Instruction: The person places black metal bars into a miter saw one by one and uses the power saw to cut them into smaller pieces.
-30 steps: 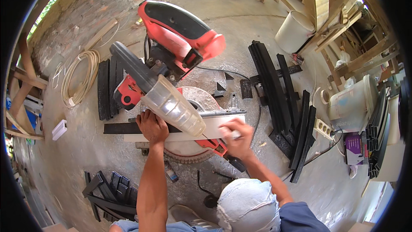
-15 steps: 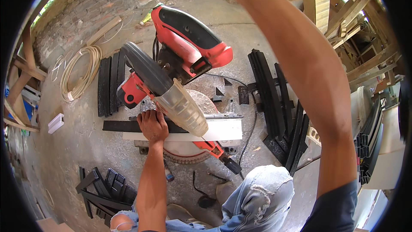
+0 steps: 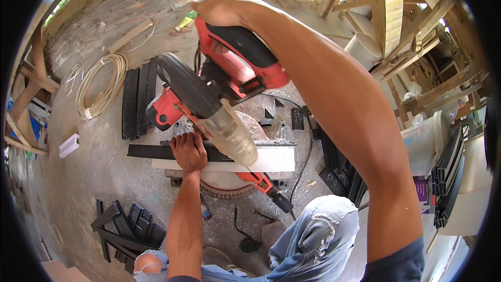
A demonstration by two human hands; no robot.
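A red and black miter saw [image 3: 245, 55] stands before me, its head raised and its clear blade guard [image 3: 232, 133] over the round base. My left hand [image 3: 189, 151] is closed over a black strip [image 3: 151, 151], pressing it at the saw's fence. A white board [image 3: 276, 160] lies along the strip's near side and under the guard. At the top of the saw, my right hand [image 3: 222, 10] is bent over the far end of the black-topped handle; its fingertips are mostly hidden. Small black triangular offcuts [image 3: 267, 114] lie behind the base.
Black strips [image 3: 138, 102] lie left of the saw, with more black pieces [image 3: 128, 230] at lower left and a stack [image 3: 334, 162] partly under my right arm. A coiled hose [image 3: 107, 86] rests on the floor. Wooden frames [image 3: 383, 15] stand at upper right. A power cord [image 3: 308, 162] runs beside the saw.
My right hand has come down and inward from above the saw onto its handle. My left hand stays on the black strip, and the saw head remains raised.
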